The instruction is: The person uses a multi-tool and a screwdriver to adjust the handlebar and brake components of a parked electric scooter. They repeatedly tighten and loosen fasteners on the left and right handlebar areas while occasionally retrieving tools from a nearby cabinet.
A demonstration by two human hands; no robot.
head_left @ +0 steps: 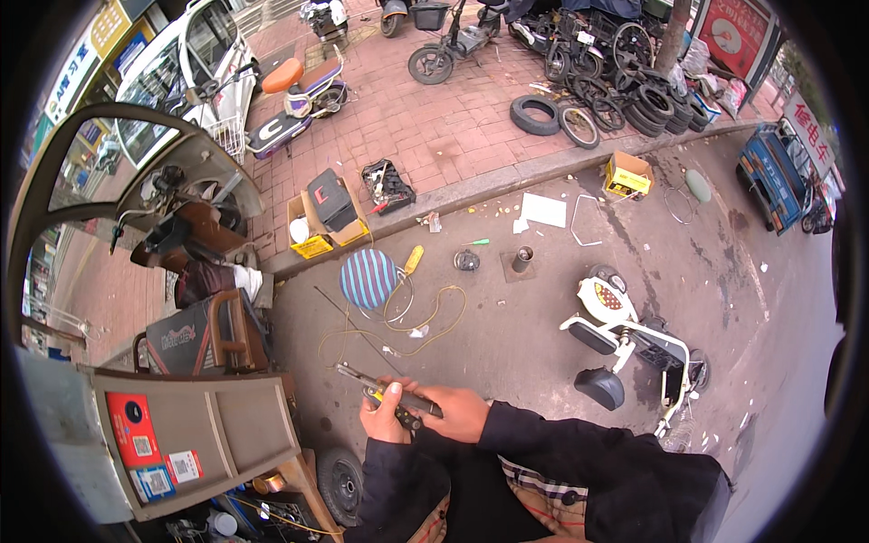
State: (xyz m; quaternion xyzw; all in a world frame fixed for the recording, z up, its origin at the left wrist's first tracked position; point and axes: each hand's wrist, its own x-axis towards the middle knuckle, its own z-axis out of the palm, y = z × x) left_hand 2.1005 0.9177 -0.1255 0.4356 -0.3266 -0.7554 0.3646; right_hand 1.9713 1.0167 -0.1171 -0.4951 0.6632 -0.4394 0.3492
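One white scooter [608,299] sits well to our right, and a round blue-striped cushion [368,278] lies ahead. Before our body, our left hand [386,420] and right hand [460,414] have fingers closed around a dark-gripped, plier-like tool [422,404], its long axis slanting, metal nose [358,374] pointing forward-left.

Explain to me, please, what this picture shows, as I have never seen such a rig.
There is no machine: these are a person's bare left hand and right hand, seen by a fisheye camera worn on the head and looking down, which bends straight edges. Together they hold a black and yellow tool with a metal tip; its exact kind is unclear. On the ground ahead are a striped round cushion, a green screwdriver-like tool, a white sheet and a white scooter.
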